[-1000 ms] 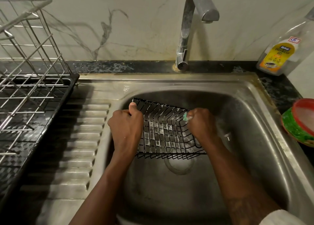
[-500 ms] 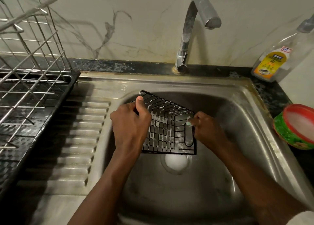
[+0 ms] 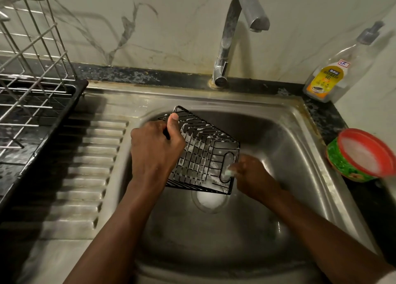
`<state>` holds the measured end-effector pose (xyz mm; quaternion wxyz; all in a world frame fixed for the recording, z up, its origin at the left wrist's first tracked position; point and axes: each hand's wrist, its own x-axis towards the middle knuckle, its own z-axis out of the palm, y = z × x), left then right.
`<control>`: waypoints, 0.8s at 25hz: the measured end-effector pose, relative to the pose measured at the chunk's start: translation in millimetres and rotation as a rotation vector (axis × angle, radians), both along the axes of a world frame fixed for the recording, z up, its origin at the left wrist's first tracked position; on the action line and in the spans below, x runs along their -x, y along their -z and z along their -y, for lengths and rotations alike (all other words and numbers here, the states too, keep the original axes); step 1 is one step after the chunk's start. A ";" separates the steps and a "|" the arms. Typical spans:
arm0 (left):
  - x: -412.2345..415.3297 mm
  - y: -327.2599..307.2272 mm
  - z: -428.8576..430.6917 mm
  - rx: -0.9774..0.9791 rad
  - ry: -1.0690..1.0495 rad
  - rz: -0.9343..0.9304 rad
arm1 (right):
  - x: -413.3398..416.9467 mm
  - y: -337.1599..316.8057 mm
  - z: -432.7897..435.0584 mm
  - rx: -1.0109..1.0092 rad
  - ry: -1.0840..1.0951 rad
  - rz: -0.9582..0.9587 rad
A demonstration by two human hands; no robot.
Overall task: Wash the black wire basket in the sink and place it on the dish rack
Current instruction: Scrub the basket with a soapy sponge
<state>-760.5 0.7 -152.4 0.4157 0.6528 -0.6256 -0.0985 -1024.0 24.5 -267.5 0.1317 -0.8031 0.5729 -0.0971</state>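
Curling round the stiff, soap-slick basket (image 3: 205,161) rim over the sink (image 3: 291,151), left grip (image 3: 156,153) holds firm; right grip (image 3: 255,176) pinches a scrubber (image 3: 228,172).

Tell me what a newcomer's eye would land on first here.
The soapy black wire basket stands out, tilted over the middle of the steel sink. The left hand grips its upper left edge, and the right hand presses a pale green scrubber against its lower right corner. Next come the red-rimmed green tub on the counter at right and the wire dish rack at far left.
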 end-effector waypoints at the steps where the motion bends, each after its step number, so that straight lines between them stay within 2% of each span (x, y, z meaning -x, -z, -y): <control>1: -0.3 0.5 0.8 -0.011 0.000 -0.001 | 1.0 2.8 -6.9 -0.071 -0.071 -0.025; 3: -0.2 0.5 0.5 -0.024 -0.005 -0.001 | 4.1 -3.6 1.5 -0.061 0.015 -0.034; 6: 0.1 1.1 1.0 -0.022 -0.005 -0.009 | 7.7 -13.4 18.6 0.143 0.220 -0.045; 7: -0.4 0.7 1.1 -0.023 0.003 -0.015 | 3.6 -11.2 14.0 0.129 0.178 -0.091; 10: -1.4 -1.5 1.4 -0.020 0.011 0.003 | -6.8 11.3 -15.4 -0.098 -0.156 -0.180; 11: -1.3 -1.7 1.3 -0.019 0.012 0.001 | -6.6 11.6 -16.1 -0.144 -0.196 -0.184; 12: -0.9 -2.0 0.9 -0.019 0.011 -0.014 | -5.7 6.6 -9.4 -0.162 -0.153 -0.152; 14: 0.8 -1.6 0.1 -0.022 0.006 -0.036 | -2.9 -8.6 5.1 -0.065 0.009 -0.095; 16: 1.2 -0.7 0.3 -0.024 0.012 -0.023 | -5.9 -12.5 6.7 0.010 0.051 -0.094; 20: 1.9 -0.9 -2.2 -0.016 0.006 -0.023 | -17.9 2.9 -13.3 -0.255 -0.124 -0.146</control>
